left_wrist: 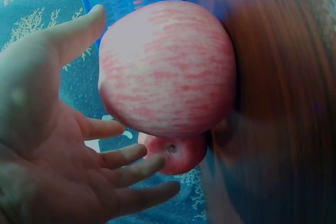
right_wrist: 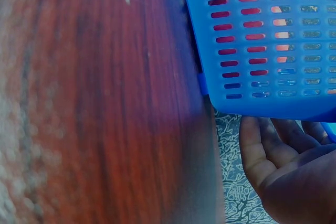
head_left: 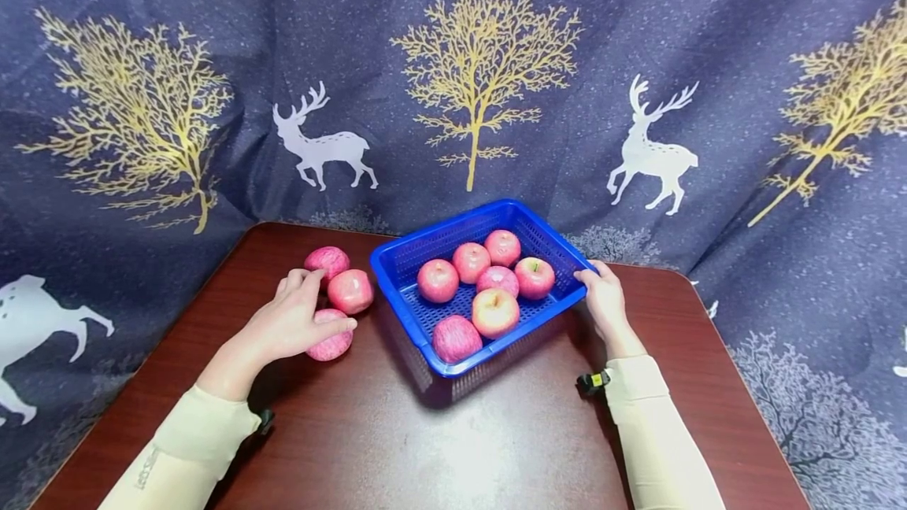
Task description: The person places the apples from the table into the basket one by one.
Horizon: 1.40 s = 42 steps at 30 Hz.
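My left hand reaches over three loose apples left of the blue basket, its thumb over the nearest apple. In the left wrist view, the hand's fingers are spread beside a large striped apple, and a smaller-looking apple shows behind it. Another loose apple lies close to the basket, and one sits farther back. With my right hand I grip the right corner of the blue perforated basket. Inside it are several apples, one paler and yellowish.
Everything stands on a dark red-brown wooden table with a shiny patch of light near its front. A dark blue cloth printed with deer and golden trees hangs behind the table and along its sides.
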Each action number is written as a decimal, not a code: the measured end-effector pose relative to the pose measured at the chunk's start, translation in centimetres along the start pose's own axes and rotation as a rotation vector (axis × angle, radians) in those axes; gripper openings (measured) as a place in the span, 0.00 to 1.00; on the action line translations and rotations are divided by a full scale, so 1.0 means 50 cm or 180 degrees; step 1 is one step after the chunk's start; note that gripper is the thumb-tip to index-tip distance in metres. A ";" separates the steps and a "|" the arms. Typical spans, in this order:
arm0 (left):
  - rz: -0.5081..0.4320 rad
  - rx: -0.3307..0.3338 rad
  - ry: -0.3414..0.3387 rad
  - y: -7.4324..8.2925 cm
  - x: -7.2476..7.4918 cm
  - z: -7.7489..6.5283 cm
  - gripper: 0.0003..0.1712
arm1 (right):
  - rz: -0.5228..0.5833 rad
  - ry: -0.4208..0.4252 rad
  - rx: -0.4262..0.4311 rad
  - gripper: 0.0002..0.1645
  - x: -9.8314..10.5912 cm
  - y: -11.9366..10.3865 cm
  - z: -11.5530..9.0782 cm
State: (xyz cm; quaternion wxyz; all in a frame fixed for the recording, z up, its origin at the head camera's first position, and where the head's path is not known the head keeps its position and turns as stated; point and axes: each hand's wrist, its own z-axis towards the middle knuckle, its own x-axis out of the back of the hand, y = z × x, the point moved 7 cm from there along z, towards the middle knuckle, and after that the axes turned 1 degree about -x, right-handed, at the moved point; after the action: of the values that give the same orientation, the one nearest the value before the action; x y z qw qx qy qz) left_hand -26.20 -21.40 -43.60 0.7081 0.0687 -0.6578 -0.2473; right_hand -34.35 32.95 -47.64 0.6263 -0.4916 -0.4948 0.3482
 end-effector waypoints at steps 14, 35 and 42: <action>0.0123 0.0054 -0.0122 0.015 -0.015 -0.010 0.55 | -0.0008 -0.0008 -0.0003 0.23 -0.001 0.004 0.001; 0.0182 -0.0145 -0.0466 0.030 -0.019 -0.010 0.25 | 0.0076 -0.0014 -0.0029 0.23 -0.001 0.007 0.003; 0.0147 -0.0178 -0.0460 0.030 -0.022 -0.007 0.23 | 0.0075 -0.0001 -0.0010 0.23 -0.001 0.005 0.005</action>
State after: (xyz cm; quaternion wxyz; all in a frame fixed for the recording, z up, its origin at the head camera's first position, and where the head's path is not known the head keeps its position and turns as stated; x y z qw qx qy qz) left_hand -25.48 -19.66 -44.01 0.6659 0.0157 -0.7015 -0.2535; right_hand -34.59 33.04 -47.90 0.6212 -0.4983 -0.4897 0.3549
